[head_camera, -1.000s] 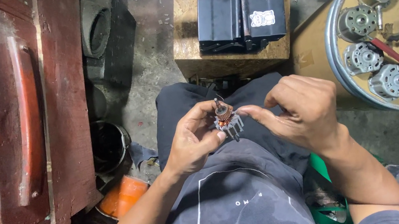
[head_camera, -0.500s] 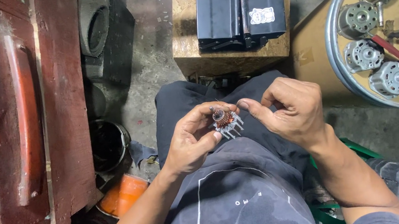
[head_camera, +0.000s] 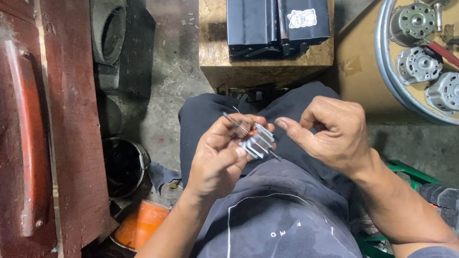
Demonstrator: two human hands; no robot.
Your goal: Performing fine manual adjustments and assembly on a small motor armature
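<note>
The left hand (head_camera: 219,161) fingers grip a small motor rotor (head_camera: 255,138) over the lap, while the right hand (head_camera: 327,132), fingers curled narrow, seemingly pulls fine wire, demanding steady tension.

Single head-mounted view, looking steeply down at close range onto the lap, floor and nearby workshop clutter.

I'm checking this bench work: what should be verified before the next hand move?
1. Left hand grips the small grey finned metal rotor with a thin shaft: ok.
2. Right hand close beside the rotor: ok; contact: cannot tell.
3. Shaft end clear of fingers: ok.
4. Rotor held over the lap, above the dark trousers: ok.
5. Round metal tray of grey motor parts sits to the right: ok.
</note>
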